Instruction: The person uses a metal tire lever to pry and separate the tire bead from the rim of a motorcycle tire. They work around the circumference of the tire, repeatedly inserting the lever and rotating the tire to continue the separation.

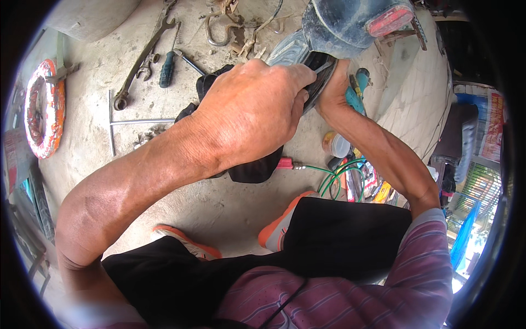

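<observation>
A dusty grey-blue curved housing with a red lens, like a vehicle's rear mudguard, fills the top right of centre. Beneath it shows a black curved rim-like part, with a thin metal strip lying across it. My left hand is closed at this part, thumb and forefinger bent against it; whatever its palm holds is hidden. From the right, my right hand presses up to the black part's outer side, its fingers out of sight behind it. Black cloth lies below my left hand.
On the concrete lie a long wrench, a screwdriver and a T-shaped bar. A wrapped ring is at the far left. A small jar, green hose and teal-handled tool sit to the right.
</observation>
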The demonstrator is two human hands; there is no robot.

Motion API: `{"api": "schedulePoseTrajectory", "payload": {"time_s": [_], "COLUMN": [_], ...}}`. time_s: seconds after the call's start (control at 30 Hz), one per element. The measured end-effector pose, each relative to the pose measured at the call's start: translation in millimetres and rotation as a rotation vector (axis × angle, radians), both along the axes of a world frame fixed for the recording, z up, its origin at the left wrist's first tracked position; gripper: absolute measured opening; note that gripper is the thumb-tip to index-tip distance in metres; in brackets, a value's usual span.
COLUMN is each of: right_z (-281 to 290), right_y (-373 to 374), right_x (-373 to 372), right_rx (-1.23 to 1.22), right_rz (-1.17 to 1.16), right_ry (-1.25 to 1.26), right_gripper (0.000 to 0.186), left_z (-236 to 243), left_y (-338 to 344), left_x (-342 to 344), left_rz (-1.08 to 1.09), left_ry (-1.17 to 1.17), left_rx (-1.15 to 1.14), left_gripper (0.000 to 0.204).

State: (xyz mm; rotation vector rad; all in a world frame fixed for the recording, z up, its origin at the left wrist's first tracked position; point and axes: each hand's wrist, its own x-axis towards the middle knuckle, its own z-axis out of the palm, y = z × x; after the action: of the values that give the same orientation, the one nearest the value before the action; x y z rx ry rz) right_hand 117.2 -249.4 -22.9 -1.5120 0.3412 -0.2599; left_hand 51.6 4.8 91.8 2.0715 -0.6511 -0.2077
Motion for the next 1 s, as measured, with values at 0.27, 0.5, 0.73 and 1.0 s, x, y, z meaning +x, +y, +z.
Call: {"api": "schedulePoseTrajectory", "payload": {"time_s": [0.27,0.5,0.73,1.0], "right_z": [-2.0,-1.9,-13.1,-17.7], "right_y": [-0.1,-6.0,-14.0,-14.8], "right_x": [-10.2,6.7,5.4,7.2], "right_rx": [-0.022,-0.056,0.012,-0.102], "right_rz": [-0.013,0.070,0.133,0.052], "right_ry": [0.048,-0.115,-0.099,-0.097], "right_gripper": [0.058,0.056,0.052,0.054], "left_z": [-9.0,-12.6,-12.1,-10.4], "left_y": [-1.5,13.9,-17.9,-13.6], "left_x": [-5.0,-29.9,3.1,-0.3], "left_rz": [0.016,0.028,0.038,0.026], "left_ry": [-0.047,-0.084,-0.155,-0.194], "left_rx": [0.043,-0.026,0.059,0.093], "left_gripper": [0.032,0.033,0.021,0.020]}}
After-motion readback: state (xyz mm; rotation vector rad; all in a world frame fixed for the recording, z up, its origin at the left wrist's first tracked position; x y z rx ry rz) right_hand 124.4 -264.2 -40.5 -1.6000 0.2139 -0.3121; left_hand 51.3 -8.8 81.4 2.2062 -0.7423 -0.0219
